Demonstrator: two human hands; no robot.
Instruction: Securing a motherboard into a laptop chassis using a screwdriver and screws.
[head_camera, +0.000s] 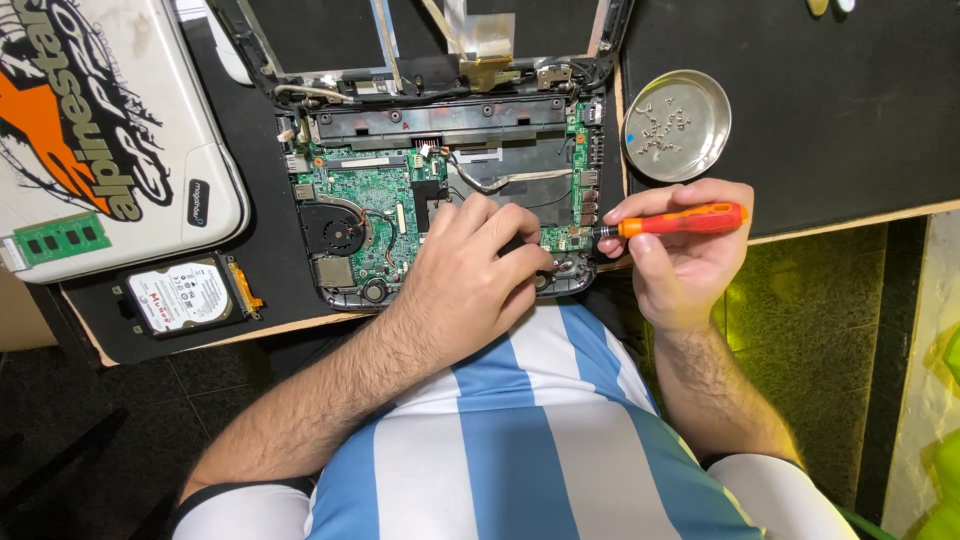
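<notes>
The right hand (680, 255) grips a screwdriver (680, 220) lying level, tip pointing left at the board's (365, 205) right edge, while the left hand (470, 270) presses flat just beside it.

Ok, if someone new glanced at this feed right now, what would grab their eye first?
Probably the opened laptop base at top centre, its green circuit board and black fan bared. The left hand rests on its near edge, while the right hand holds an orange screwdriver, tip at the board's right corner. A round metal dish of small screws sits to the right.
</notes>
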